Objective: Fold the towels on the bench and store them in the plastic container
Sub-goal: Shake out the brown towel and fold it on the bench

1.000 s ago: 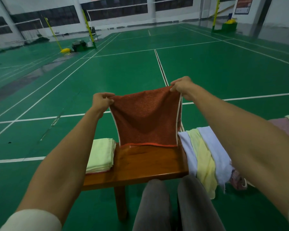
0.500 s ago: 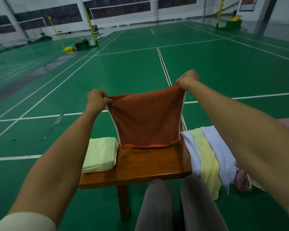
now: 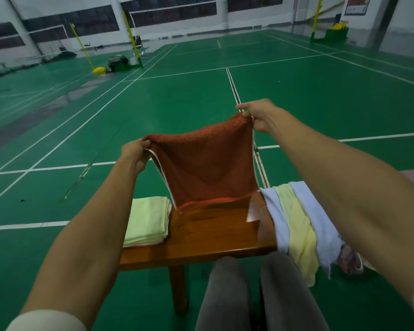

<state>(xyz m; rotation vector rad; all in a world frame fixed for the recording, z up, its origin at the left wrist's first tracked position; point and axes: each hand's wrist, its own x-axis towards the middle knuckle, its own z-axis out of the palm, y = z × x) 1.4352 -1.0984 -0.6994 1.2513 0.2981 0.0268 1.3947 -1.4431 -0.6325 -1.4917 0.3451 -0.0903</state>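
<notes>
Nearest the camera, two knees in grey trousers point(image 3: 256, 295) rise from the bottom edge, cut off by the frame, and pale sleeve cuffs show at both lower corners. Just beyond them stands the glossy brown wooden table point(image 3: 201, 237), one leg visible beneath, its right end buried under loose towels. On its left end lies a folded stack of pale green towels point(image 3: 146, 222), a reddish edge peeping out at the bottom. On the right a heap of unfolded towels point(image 3: 294, 225) — white, pale yellow, white again — drapes over the near edge and hangs down; something patterned and pinkish beside it is too dim to name, and a pink cloth at the far right is mostly hidden by the right forearm. Above the middle of the table hangs the rust-red terry towel point(image 3: 206, 166), doubled over, with a cream border down each side and a brighter orange hem along the bottom, which just meets the tabletop. The left hand point(image 3: 135, 152) pinches its upper left corner with fingers curled around the cloth; the right hand point(image 3: 258, 114) pinches the upper right corner, held higher, so the top edge slants and sags between them. No plastic container can be made out. Beyond stretches a green badminton court point(image 3: 296, 91) with white lines, yellow net posts point(image 3: 81, 48), and white walls with dark windows — the distance is soft and dim.
</notes>
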